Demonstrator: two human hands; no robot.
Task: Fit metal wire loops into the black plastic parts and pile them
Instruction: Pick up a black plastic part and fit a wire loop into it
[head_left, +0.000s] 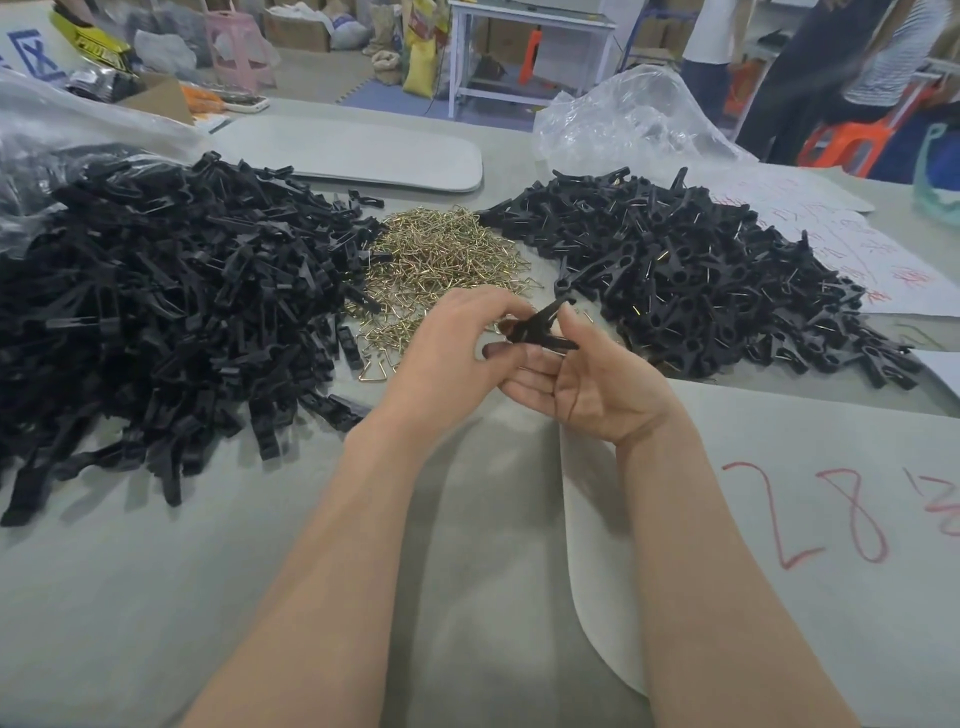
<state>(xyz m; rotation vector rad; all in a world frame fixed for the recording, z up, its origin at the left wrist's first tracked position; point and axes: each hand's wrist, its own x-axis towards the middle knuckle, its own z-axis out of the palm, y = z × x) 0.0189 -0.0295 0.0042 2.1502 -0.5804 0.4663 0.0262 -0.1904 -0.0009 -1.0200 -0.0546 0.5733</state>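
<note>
Both hands meet over the middle of the table around one black plastic part (543, 327). My left hand (452, 353) pinches its left end, where a bit of brass wire shows. My right hand (587, 384) cradles it from below with thumb raised. Behind the hands lies a heap of brass wire loops (441, 254). A big pile of bare black plastic parts (166, 301) fills the left side. On the right sits a pile of black parts with wire fitted (691, 270).
A clear plastic bag (628, 119) lies behind the right pile, another bag (52, 135) at far left. A grey board (363, 150) rests at the back. Paper sheets with red writing (831, 519) cover the right. People stand at back right.
</note>
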